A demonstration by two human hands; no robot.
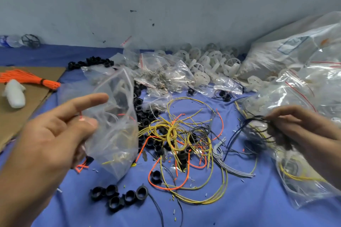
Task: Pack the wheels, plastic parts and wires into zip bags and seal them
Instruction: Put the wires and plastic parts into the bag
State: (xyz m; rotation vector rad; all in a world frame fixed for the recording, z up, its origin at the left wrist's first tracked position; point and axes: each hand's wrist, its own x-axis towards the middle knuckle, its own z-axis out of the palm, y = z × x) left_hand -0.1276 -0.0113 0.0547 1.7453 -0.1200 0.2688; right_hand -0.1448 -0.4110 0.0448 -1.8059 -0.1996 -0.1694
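My left hand (55, 134) pinches the edge of a clear zip bag (114, 127) between thumb and fingers, index finger stretched out; the bag hangs above the blue cloth with white and black parts and some wire inside. My right hand (304, 134) grips a bunch of thin black wires (258, 125) with a black part, held over the right side. Between the hands lies a tangle of yellow, orange and grey wires (184, 140) mixed with black plastic rings. Several black rings (120, 196) sit near the front. White wheels (208, 64) are heaped at the back.
Filled zip bags (304, 88) pile up at the right, one (304, 180) under my right wrist. Small bags of metal bits (162, 77) lie at the back middle. A cardboard sheet (24, 105) at left carries orange ties (27, 79) and a white lump (15, 94). A wall stands behind.
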